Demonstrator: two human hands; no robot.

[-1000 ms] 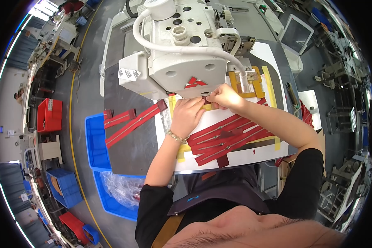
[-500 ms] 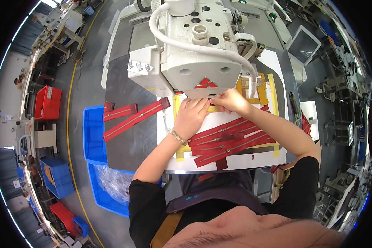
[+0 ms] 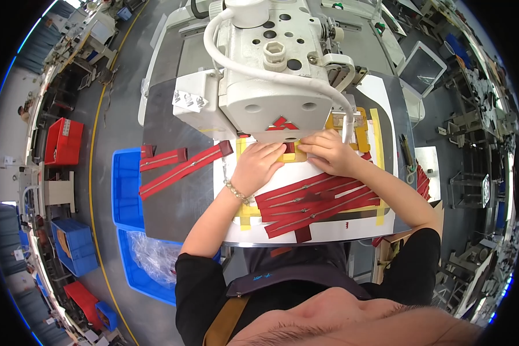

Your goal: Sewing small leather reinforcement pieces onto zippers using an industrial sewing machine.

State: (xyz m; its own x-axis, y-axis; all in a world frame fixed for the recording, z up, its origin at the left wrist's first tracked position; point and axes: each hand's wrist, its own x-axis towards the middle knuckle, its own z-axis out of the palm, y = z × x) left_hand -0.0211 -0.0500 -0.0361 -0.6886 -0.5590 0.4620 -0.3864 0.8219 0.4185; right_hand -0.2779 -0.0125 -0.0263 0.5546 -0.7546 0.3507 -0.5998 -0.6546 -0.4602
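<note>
Under the head of a pale grey sewing machine, both hands lie at a small yellow frame. A dark red fabric piece shows inside it. My left hand rests with its fingers stretched out along the frame's left side. My right hand is laid on the right side, its fingers slightly bent and holding nothing I can see. The fingertips nearest the machine are partly hidden. Just below the hands, several red zipper strips with metal teeth lie overlapped on a white sheet edged with yellow tape.
More red zipper strips lie on the dark table left of the hands. Blue bins stand beside the table, one holding clear plastic. A second yellow frame sits at the right. Scissors lie near the right edge.
My right hand has come out of its pinch and moved down onto the frame's right side. The left hand has shifted slightly left and down. The red piece in the frame now shows more.
</note>
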